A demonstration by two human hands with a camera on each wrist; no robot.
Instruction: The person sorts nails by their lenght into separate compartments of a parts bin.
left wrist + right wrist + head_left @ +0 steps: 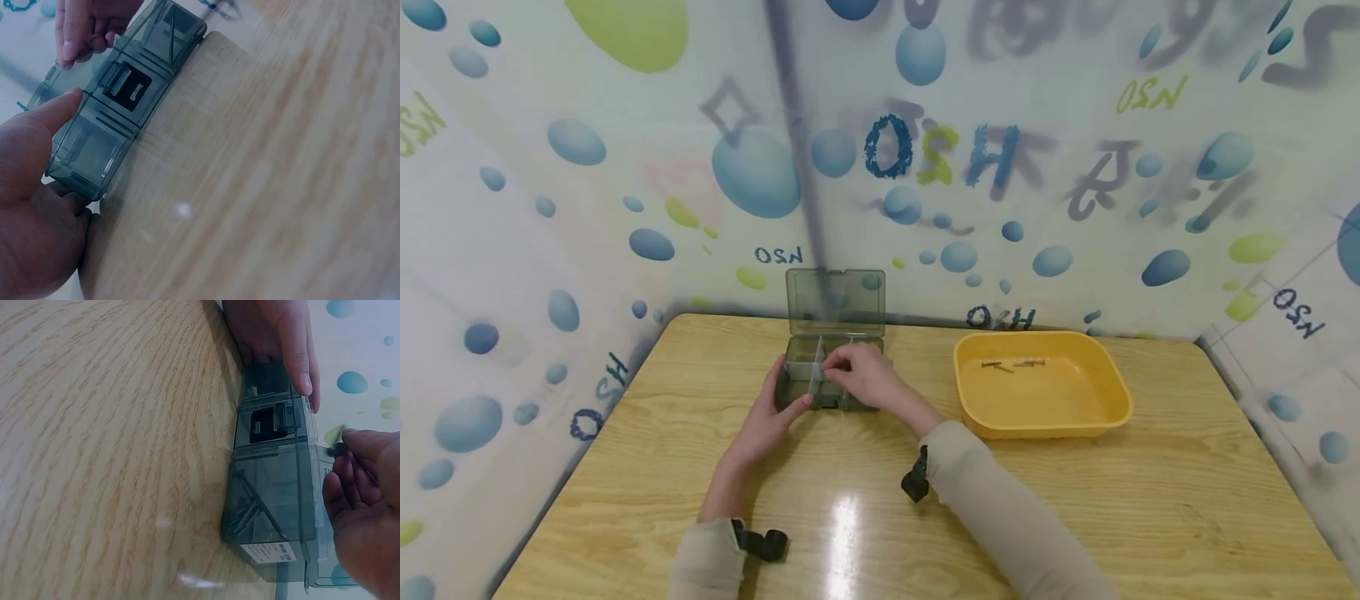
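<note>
A translucent grey-green divided box [793, 385] sits near the far edge of the desk [1150, 500], its lid [837, 302] raised behind it. The left hand [767, 421] holds its left end, thumb on the front rim. Above the compartments, the right hand [868, 375] has a closed grip — thumb and finger pinch a small dark piece [340, 449]. Thin dark rods [261, 507] lie in a front compartment — and, rightward, a yellow tray [1037, 408] carries slim fasteners [1028, 363].
</note>
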